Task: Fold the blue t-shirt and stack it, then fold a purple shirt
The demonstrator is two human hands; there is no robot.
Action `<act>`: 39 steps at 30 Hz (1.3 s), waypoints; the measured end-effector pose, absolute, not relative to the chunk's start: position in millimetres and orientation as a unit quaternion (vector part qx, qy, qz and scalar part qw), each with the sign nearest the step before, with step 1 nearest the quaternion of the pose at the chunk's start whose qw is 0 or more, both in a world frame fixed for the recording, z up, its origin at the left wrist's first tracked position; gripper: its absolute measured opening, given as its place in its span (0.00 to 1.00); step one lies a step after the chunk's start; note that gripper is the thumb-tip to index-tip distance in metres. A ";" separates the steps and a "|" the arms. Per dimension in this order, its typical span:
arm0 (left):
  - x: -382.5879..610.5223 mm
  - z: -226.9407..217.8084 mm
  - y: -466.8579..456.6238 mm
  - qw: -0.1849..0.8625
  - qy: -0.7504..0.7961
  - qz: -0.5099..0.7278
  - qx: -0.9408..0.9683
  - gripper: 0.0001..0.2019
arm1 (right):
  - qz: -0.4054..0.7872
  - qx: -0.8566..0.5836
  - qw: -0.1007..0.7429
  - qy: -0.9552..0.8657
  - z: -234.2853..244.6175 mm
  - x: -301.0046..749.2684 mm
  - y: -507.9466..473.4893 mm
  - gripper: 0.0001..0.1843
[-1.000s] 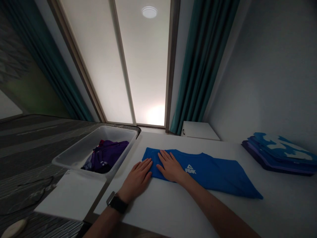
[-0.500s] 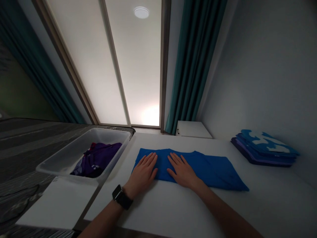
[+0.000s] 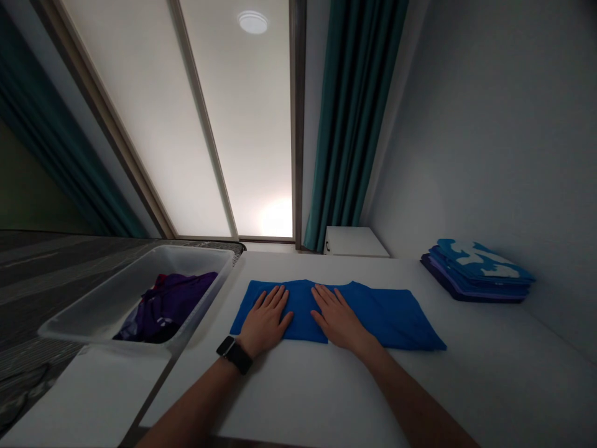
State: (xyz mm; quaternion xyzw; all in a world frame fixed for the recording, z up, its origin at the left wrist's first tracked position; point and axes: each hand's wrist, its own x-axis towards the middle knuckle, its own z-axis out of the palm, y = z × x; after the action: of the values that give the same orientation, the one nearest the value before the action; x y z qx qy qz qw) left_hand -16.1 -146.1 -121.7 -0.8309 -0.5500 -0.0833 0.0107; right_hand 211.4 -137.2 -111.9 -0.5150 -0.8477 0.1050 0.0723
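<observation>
A blue garment (image 3: 396, 314), folded into a long flat strip, lies across the white table (image 3: 303, 392). My left hand (image 3: 265, 319) rests palm down on its left part, fingers stretched out. Just right of that, near the middle of the cloth, my right hand (image 3: 339, 316) also lies flat with its fingers extended. Neither hand grips the fabric. A dark smartwatch (image 3: 234, 354) is on my left wrist. The cloth under both palms is hidden.
On the left, a translucent plastic bin (image 3: 186, 252) holds crumpled purple clothes (image 3: 175, 302). A stack of folded clothes (image 3: 480, 274), blue and purple, sits at the right by the wall (image 3: 489, 143). Behind the table stands a white cabinet (image 3: 357, 241) near a teal curtain (image 3: 357, 124).
The view has turned slightly, so the scene sits further left. My right hand has shifted a little along the cloth; both hands stay flat on the garment.
</observation>
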 end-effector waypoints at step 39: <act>-12.5 -97.7 -126.9 -0.024 -0.505 -0.117 -0.855 0.24 | 0.106 -0.650 0.196 -0.726 -108.5 357.9 -113.7 0.21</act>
State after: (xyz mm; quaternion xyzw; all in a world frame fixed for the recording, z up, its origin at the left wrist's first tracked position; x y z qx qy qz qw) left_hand -12.5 -126.9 -97.7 -0.8547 -0.5050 -0.1175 -0.0235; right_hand 357.9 -113.7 -108.5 -0.6502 -0.7264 0.1056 0.1962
